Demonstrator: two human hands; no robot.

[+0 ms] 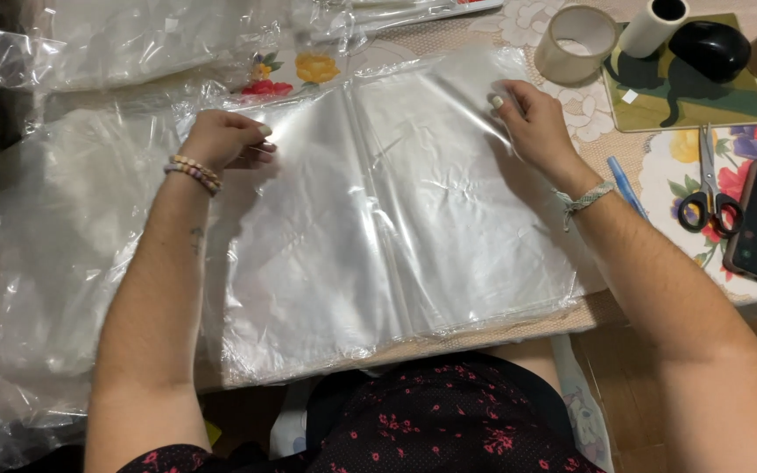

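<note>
Clear plastic sheet stack (396, 228) lies flat on table (593, 311), long axis 9-to-3. Left hand (221, 138) pinches top-left edge at 10 o'clock; right hand (532, 123) presses, fingers half-curled, top-right at 2. Scissors (710, 188) at 3.

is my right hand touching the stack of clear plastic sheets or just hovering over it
Touching. The head view shows the right hand with fingertips pressed flat on the upper right part of the clear plastic sheets, no gap visible.
</note>
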